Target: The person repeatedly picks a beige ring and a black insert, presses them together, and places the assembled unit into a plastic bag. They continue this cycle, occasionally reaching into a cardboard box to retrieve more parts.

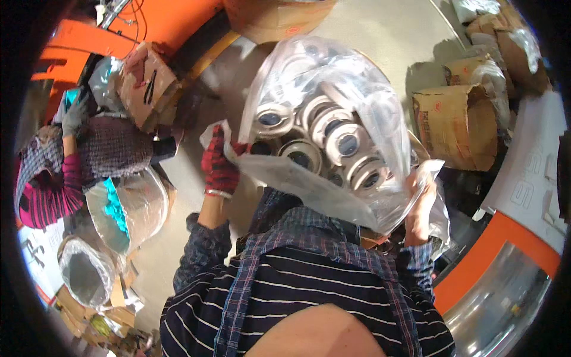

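A large clear plastic bag (297, 181) stands open in front of me, its mouth toward my body. Inside lie several round, cream-coloured ringed parts (347, 144) with dark centres, heaped loosely. My left hand (220, 163), in a red and black glove, is closed round the left edge of the bag's mouth. On the other side my right hand (420, 193), bare, grips the bag's right edge, with some plastic bunched past the fingers. The bag's far part folds over some of the parts and blurs them.
Cardboard boxes (423, 122) stand at the right, and another box (285, 18) beyond the bag. At the left a co-worker in a pink striped sleeve (50, 199) is beside a lined box with turquoise pieces (115, 205). Orange and grey machinery (502, 262) borders the right.
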### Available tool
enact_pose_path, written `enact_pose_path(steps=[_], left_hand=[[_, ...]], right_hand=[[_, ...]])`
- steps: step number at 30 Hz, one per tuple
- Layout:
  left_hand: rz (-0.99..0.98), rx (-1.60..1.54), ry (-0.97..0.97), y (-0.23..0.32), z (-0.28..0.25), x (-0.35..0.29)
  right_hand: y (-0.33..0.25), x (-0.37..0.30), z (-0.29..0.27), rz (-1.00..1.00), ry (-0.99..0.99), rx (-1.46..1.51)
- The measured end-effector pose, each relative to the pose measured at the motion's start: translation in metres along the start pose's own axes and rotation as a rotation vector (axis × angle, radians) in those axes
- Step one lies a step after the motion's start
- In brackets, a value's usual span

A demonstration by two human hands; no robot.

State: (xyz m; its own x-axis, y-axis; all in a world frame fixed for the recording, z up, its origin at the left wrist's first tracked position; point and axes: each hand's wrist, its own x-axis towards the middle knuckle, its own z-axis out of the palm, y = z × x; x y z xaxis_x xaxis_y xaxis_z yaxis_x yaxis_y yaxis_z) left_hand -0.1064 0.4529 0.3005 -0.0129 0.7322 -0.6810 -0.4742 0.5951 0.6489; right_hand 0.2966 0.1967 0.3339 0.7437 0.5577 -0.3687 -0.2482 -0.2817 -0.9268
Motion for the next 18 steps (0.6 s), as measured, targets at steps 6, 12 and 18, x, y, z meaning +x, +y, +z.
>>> enact_pose_path(steps=[6,12,18], left_hand=[[0.089,0.165,-0.012,0.029,-0.021,-0.044],[0.064,0.033,0.074,0.019,0.012,-0.027],[0.186,0.203,-0.078,-0.012,0.091,-0.057]], right_hand=[[-0.030,-0.084,-0.012,0.042,0.078,0.244],[-0.057,0.032,-0.020,-0.071,-0.325,0.521],[-0.057,0.097,-0.083,-0.060,0.264,0.323]])
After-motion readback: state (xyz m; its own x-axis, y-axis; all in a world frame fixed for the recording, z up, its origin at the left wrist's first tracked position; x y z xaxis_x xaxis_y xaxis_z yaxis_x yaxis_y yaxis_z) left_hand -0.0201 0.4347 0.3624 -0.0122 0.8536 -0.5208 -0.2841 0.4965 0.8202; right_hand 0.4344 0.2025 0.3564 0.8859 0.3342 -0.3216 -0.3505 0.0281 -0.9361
